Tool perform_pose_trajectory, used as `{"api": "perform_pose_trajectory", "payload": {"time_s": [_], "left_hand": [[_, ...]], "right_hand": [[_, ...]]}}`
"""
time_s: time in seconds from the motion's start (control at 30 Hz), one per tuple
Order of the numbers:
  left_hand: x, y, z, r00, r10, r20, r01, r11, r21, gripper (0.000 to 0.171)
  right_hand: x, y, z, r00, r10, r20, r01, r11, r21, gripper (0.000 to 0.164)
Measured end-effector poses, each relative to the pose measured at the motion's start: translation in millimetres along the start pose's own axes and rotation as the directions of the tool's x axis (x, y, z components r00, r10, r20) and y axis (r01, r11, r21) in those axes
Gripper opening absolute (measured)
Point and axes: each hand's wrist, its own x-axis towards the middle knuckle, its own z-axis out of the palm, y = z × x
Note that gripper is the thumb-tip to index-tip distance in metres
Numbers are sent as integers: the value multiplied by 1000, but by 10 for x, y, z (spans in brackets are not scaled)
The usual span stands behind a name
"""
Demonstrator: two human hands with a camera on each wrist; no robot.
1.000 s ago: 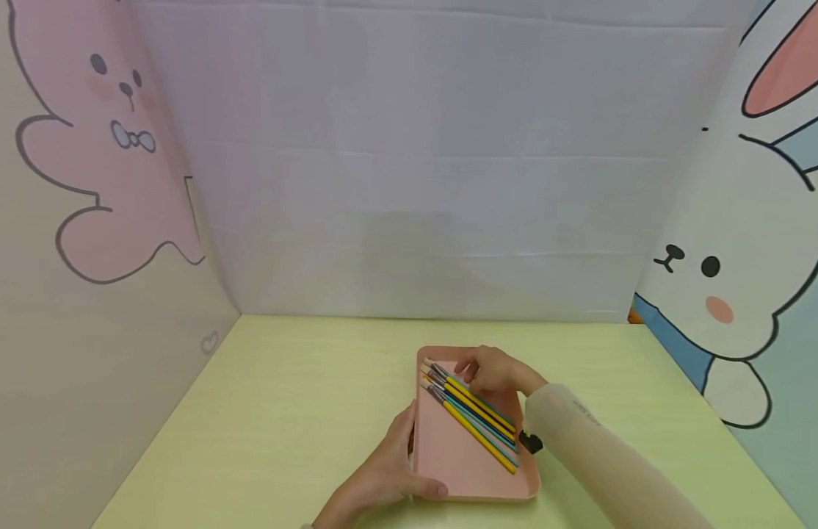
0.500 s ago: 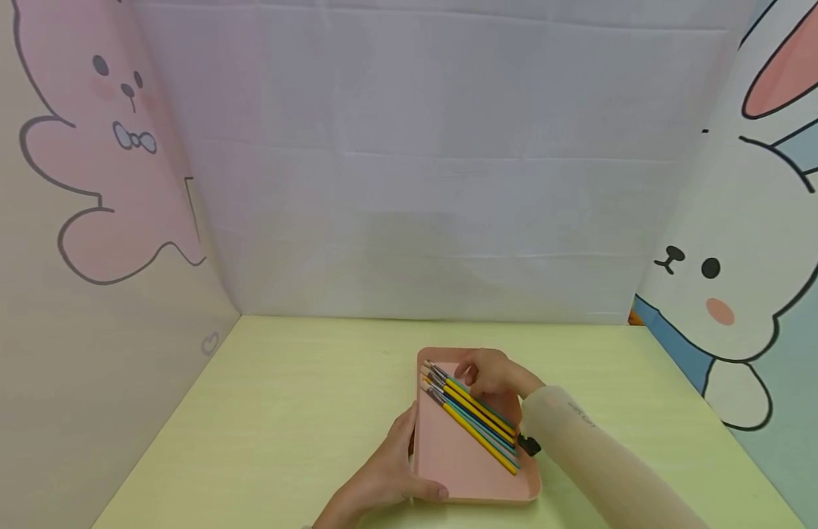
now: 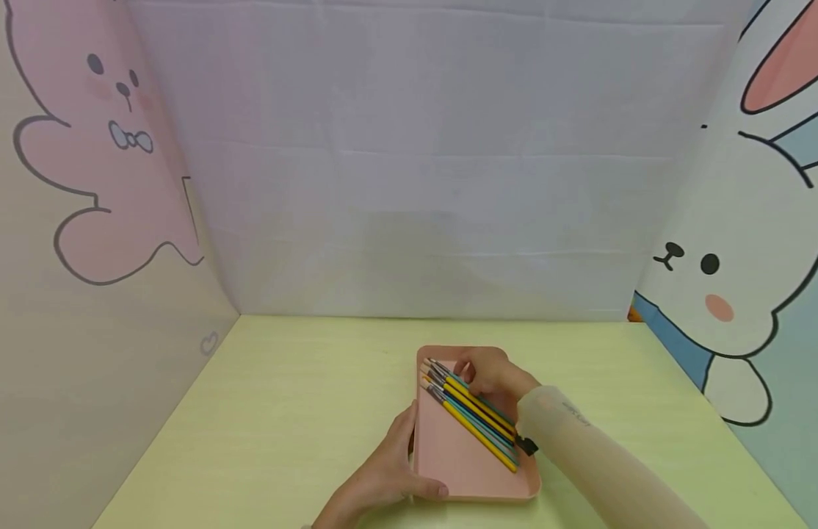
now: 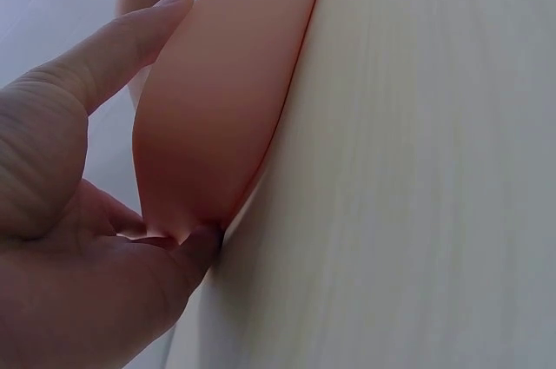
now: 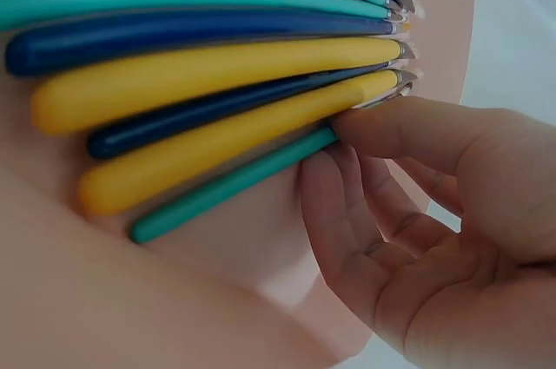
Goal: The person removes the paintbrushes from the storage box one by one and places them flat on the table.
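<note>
A pink tray [image 3: 442, 448] lies on the table, holding several paintbrushes [image 3: 480, 437] side by side on a diagonal, bristles toward the far left corner. Their handles are yellow, teal and dark blue. My left hand [image 3: 385, 466] grips the tray's near left corner; in the left wrist view the thumb and fingers hold its pink side wall. Over the tray's far right part, my right hand [image 3: 488, 371] bends its fingers at the outermost brush. The right wrist view has thumb and forefinger pinching that teal paintbrush [image 5: 234, 187], close beside a yellow one [image 5: 217, 148]; its bristle end is hidden.
The pale table [image 3: 283, 411] extends on both sides of the tray. A white cloth backdrop [image 3: 409, 184] stands behind it, with printed panels at left and right. A black piece [image 3: 526, 446] shows beneath the right sleeve.
My right hand and sleeve have shifted very slightly to the left. The left hand, tray and brushes have stayed put.
</note>
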Motion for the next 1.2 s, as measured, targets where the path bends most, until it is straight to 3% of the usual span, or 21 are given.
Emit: {"api": "perform_pose_trajectory", "payload": {"time_s": [0.13, 0.5, 0.83, 1.2], "left_hand": [[27, -27, -2, 1000, 17, 1, -17, 1000, -3, 139], [46, -39, 4, 1000, 20, 17, -20, 1000, -17, 138], [35, -27, 8, 1000, 10, 13, -10, 1000, -15, 137], [8, -27, -7, 1000, 5, 8, -5, 1000, -28, 139]], "right_hand": [[16, 9, -7, 1000, -12, -15, 12, 1000, -28, 37], [6, 208, -56, 997, -40, 66, 25, 977, 212, 37], [-7, 313, -106, 987, -12, 158, -62, 890, 453, 40], [-96, 323, -237, 978, -60, 200, -74, 796, 601, 51]]}}
